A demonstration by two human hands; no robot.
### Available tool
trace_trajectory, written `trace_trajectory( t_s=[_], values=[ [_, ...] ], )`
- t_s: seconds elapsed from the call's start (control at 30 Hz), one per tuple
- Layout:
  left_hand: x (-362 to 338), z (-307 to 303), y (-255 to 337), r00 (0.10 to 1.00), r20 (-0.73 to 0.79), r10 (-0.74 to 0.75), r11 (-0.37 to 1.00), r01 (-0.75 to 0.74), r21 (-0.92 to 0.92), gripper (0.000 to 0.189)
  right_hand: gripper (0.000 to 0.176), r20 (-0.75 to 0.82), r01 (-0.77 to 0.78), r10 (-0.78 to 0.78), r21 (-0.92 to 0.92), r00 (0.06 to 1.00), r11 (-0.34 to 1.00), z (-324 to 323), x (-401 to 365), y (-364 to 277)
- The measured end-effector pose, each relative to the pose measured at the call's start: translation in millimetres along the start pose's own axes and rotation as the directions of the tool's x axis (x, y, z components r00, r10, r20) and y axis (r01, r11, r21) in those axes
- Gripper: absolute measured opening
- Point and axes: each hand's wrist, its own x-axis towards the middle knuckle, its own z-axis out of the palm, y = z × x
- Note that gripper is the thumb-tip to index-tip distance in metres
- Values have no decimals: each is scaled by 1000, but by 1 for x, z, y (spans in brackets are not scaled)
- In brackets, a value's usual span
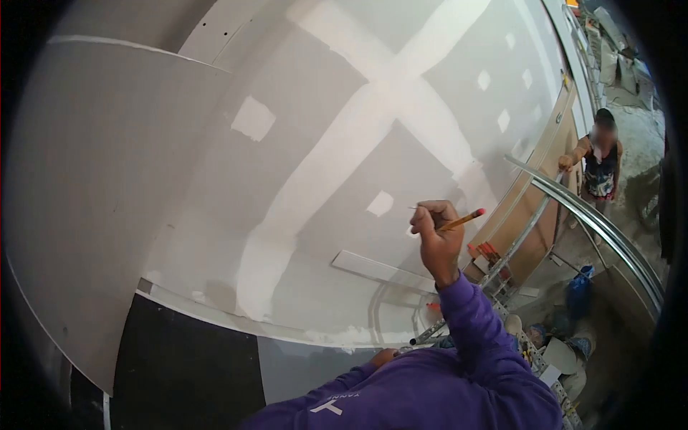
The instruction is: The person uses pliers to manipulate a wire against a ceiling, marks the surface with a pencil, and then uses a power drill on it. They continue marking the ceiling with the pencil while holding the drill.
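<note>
A yellow pencil (461,220) with a red end lies in my right hand (438,240), which is raised in front of the plasterboard wall (337,244). The fingers are curled round the pencil, and a thin, small tip shows by the fingertips. Low down near my body is my left hand (385,357), partly hidden by the purple sleeve; its fingers cannot be made out. White filler bands (390,93) cross the grey boards, with patches between them.
Long metal profiles (602,233) curve across the right side, near a brown board (527,201). A person (600,161) stands beyond them. Bags and tools lie low at the right. A dark panel (188,358) is at the lower left.
</note>
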Motion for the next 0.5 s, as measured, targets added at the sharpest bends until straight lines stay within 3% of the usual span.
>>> trace_trajectory(
  t_s=[0.13,0.17,0.37,0.5],
  values=[
    [21,-5,22,998,-40,-53,994,49,-93,53,8,-18,-74,74,-35,997,997,-22,15,15],
    [24,-6,32,998,-70,-2,1000,1,-9,49,8,-9,-87,87,-40,996,995,-26,18,18],
    [38,-2,80,987,-90,132,991,-134,-22,45,9,-64,-73,68,-83,996,994,-39,33,33],
    [35,-7,96,997,71,23,997,-18,-81,52,9,-103,-130,117,-135,988,982,-56,39,40]
  ],
)
